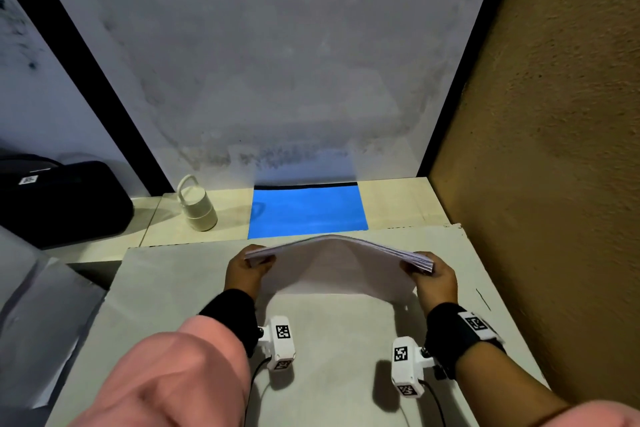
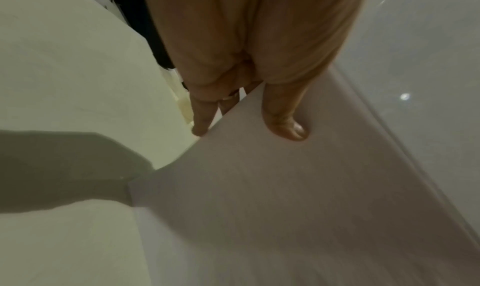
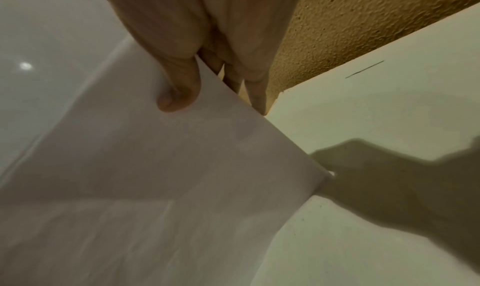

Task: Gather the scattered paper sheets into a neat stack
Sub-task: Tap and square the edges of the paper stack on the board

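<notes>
A stack of white paper sheets (image 1: 337, 265) stands on its long edge on the pale tabletop (image 1: 173, 288), bowed upward in the middle. My left hand (image 1: 250, 267) pinches its left end, thumb on the near face and fingers behind. My right hand (image 1: 426, 270) pinches the right end the same way. In the left wrist view the thumb (image 2: 285, 118) presses on the paper sheets (image 2: 285, 198). The right wrist view shows the thumb (image 3: 179, 89) on the paper sheets (image 3: 155, 177), with the fingers behind the edge.
A blue mat (image 1: 308, 210) lies behind the stack against the grey wall. A cream bottle with a loop handle (image 1: 195, 204) stands to its left, and a black case (image 1: 62, 198) sits at far left. A textured brown wall (image 1: 554, 149) borders the right side.
</notes>
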### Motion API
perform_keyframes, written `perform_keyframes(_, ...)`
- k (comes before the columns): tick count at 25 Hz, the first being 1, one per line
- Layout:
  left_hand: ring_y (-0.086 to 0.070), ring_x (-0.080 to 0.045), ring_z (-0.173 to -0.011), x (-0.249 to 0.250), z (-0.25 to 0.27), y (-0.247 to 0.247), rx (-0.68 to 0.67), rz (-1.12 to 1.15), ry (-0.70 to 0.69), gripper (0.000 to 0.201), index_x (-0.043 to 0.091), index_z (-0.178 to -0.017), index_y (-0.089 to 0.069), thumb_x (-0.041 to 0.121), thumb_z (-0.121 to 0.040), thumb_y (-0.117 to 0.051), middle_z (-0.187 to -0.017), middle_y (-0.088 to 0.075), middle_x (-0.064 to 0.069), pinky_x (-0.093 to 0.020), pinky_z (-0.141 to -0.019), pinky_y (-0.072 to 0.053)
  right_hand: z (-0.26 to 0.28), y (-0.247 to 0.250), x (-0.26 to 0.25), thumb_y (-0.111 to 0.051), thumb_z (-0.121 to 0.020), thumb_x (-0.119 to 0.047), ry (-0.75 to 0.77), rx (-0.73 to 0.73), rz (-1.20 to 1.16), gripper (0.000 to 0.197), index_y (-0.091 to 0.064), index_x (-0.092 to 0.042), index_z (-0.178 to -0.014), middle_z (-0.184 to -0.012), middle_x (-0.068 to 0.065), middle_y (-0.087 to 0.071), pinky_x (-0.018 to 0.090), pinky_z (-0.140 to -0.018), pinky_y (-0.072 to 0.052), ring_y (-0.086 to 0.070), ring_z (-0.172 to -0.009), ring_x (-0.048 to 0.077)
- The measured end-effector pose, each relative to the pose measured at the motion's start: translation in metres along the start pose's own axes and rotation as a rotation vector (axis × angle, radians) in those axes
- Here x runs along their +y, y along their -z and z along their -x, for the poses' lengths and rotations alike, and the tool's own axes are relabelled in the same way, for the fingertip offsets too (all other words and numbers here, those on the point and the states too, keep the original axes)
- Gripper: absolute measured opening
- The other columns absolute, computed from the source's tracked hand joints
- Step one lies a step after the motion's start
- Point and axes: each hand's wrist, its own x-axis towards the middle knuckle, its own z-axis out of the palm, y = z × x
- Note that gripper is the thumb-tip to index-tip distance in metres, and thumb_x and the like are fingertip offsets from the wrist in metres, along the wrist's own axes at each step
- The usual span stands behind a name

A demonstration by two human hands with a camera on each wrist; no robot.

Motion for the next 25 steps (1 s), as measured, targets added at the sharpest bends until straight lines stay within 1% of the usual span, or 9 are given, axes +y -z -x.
perform_keyframes(4,-0.051,-0.020,-0.073,0.001,-0.003,-0.002,0.032,-0.001,-0.025,0.021,0.013,-0.075,-0.061,-0.008,-0.077,-0.064,-0.071,-0.058,-0.009,-0.033,-0.074,-0.042,-0.001,-0.005,-0.006,-0.063,-0.079,0.005,0.039,0.037,-0.036,0.013,-0.067,-0.007,-0.082,-0.080,0.012,-0.064,0.022,-0.064,-0.046,-0.055,-0.078,0.022)
perform_keyframes(8,-0.049,-0.020,-0.069,0.008,-0.006,-0.003,0.053,0.039,-0.059,0.019,0.011,-0.080,-0.061,-0.007,-0.078,-0.064,-0.072,-0.057,-0.007,-0.029,-0.068,-0.042,-0.005,-0.007,-0.007,-0.063,-0.081,0.001,0.119,0.025,-0.046,0.017,-0.066,-0.016,-0.080,-0.079,0.006,-0.066,0.032,-0.080,-0.050,-0.060,-0.082,0.025)
perform_keyframes(11,-0.052,-0.020,-0.078,-0.005,-0.003,-0.001,0.026,-0.043,-0.016,0.024,0.021,-0.075,-0.059,0.000,-0.072,-0.071,-0.078,-0.060,-0.010,-0.034,-0.075,-0.042,-0.001,-0.008,0.003,-0.053,-0.091,-0.007,0.081,0.010,0.036,0.023,-0.059,-0.017,-0.111,-0.098,0.006,-0.060,0.034,-0.087,-0.046,-0.058,-0.099,0.030)
perform_keyframes(14,-0.057,-0.022,-0.088,-0.010,0.001,-0.002,0.066,-0.063,-0.017,0.024,0.013,-0.087,-0.058,-0.004,-0.075,-0.069,-0.093,-0.063,-0.012,-0.033,-0.084,-0.044,0.009,-0.005,0.006,-0.039,-0.098,-0.007,0.297,-0.015,0.176,0.045,-0.043,-0.032,-0.134,-0.118,-0.005,-0.044,0.022,-0.090,-0.039,-0.048,-0.105,0.011)
perform_keyframes(16,-0.058,-0.022,-0.094,-0.009,-0.001,-0.004,0.079,-0.039,-0.015,0.029,0.010,-0.100,-0.056,-0.001,-0.077,-0.070,-0.100,-0.063,-0.011,-0.033,-0.089,-0.045,0.009,-0.004,0.010,-0.037,-0.097,-0.002,0.407,-0.105,0.230,0.053,-0.047,-0.044,-0.128,-0.122,-0.009,-0.038,0.016,-0.092,-0.038,-0.047,-0.105,0.007)
perform_keyframes(19,-0.058,-0.021,-0.100,-0.011,-0.006,-0.005,0.085,-0.028,-0.003,0.040,0.008,-0.113,-0.054,0.004,-0.077,-0.071,-0.107,-0.062,-0.010,-0.034,-0.093,-0.045,0.002,-0.006,0.015,-0.038,-0.098,-0.007,0.421,-0.125,0.323,0.053,-0.043,-0.054,-0.123,-0.122,-0.006,-0.036,0.019,-0.094,-0.039,-0.048,-0.104,0.010)
perform_keyframes(21,-0.059,-0.023,-0.099,-0.013,-0.007,-0.004,0.087,-0.054,-0.015,0.034,0.012,-0.109,-0.055,0.010,-0.078,-0.070,-0.105,-0.063,-0.009,-0.034,-0.090,-0.046,0.002,-0.007,0.014,-0.036,-0.098,-0.008,0.422,-0.113,0.360,0.048,-0.043,-0.047,-0.126,-0.116,-0.003,-0.036,0.019,-0.092,-0.039,-0.050,-0.100,0.013)
perform_keyframes(23,-0.060,-0.023,-0.094,-0.011,-0.006,-0.003,0.085,-0.061,-0.043,0.024,0.014,-0.104,-0.057,0.008,-0.082,-0.065,-0.101,-0.064,-0.010,-0.036,-0.088,-0.046,0.002,-0.008,0.011,-0.037,-0.096,-0.002,0.412,-0.084,0.353,0.043,-0.051,-0.030,-0.126,-0.113,0.000,-0.042,0.015,-0.085,-0.040,-0.053,-0.101,0.018)
perform_keyframes(25,-0.059,-0.021,-0.089,-0.007,-0.006,-0.002,0.098,-0.068,-0.049,0.020,0.011,-0.102,-0.059,0.003,-0.083,-0.061,-0.096,-0.064,-0.010,-0.036,-0.085,-0.047,-0.004,-0.009,0.006,-0.047,-0.092,0.001,0.336,-0.014,0.276,0.042,-0.048,-0.021,-0.128,-0.112,0.002,-0.049,0.016,-0.084,-0.040,-0.055,-0.098,0.017)
